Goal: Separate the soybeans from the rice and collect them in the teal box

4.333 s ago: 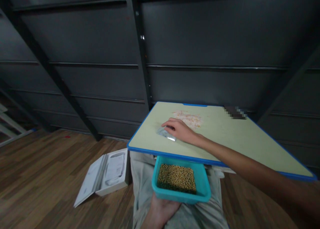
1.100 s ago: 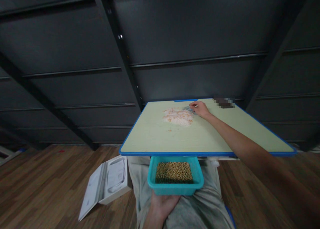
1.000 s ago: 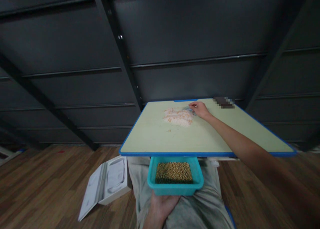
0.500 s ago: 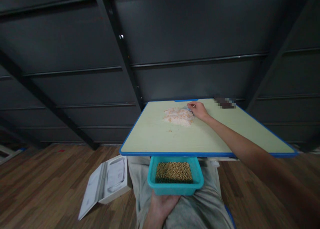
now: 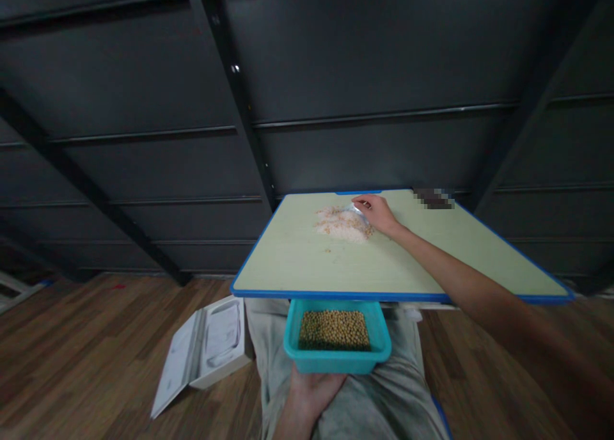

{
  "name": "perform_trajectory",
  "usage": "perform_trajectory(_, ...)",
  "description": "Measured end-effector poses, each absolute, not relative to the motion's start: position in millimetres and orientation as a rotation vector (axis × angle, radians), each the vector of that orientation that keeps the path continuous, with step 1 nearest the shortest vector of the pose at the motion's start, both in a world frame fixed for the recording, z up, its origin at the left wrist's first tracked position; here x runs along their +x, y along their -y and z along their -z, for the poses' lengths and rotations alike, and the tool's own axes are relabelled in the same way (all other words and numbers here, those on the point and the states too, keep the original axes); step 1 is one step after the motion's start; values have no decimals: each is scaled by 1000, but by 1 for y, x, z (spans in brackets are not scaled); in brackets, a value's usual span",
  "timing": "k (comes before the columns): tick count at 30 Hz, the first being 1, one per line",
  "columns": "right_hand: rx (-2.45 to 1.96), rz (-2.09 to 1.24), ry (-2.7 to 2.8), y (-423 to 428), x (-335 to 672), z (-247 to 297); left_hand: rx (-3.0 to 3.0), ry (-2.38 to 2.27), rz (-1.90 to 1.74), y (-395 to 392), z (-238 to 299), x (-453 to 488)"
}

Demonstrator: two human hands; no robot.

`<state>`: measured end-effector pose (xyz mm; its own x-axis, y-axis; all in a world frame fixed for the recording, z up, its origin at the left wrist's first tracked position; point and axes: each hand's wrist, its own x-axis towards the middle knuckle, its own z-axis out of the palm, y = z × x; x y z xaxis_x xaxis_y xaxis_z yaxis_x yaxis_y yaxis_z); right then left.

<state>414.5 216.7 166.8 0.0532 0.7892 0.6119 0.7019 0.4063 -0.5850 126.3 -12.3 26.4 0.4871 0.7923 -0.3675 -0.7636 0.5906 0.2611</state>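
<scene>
My right hand (image 5: 378, 213) reaches across the pale green table (image 5: 393, 264) to its far side, fingers closed on a small clear plastic piece (image 5: 356, 208). That piece touches the right edge of a pile of white grains mixed with beans (image 5: 341, 224). My left hand (image 5: 311, 394) is below the table's near edge, cupped under a teal tray (image 5: 336, 359) full of yellow beans (image 5: 334, 329), holding it over my lap.
An open white box (image 5: 206, 345) lies on the wooden floor at the left. A dark panelled wall with metal beams stands behind the table. A small dark object (image 5: 433, 198) sits at the table's far edge.
Since four seconds ago my right hand carried the plastic piece from the table's near left to the far side of the pile. In the last second it slid slightly left into the pile.
</scene>
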Motion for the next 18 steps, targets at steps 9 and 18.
perform_trajectory(9,-1225,-57,1772,-210,408,-170,31,-498,-947,14,-33,127)
perform_trajectory(18,-1250,55,1822,-204,412,-182,13,-521,-951,13,-32,126)
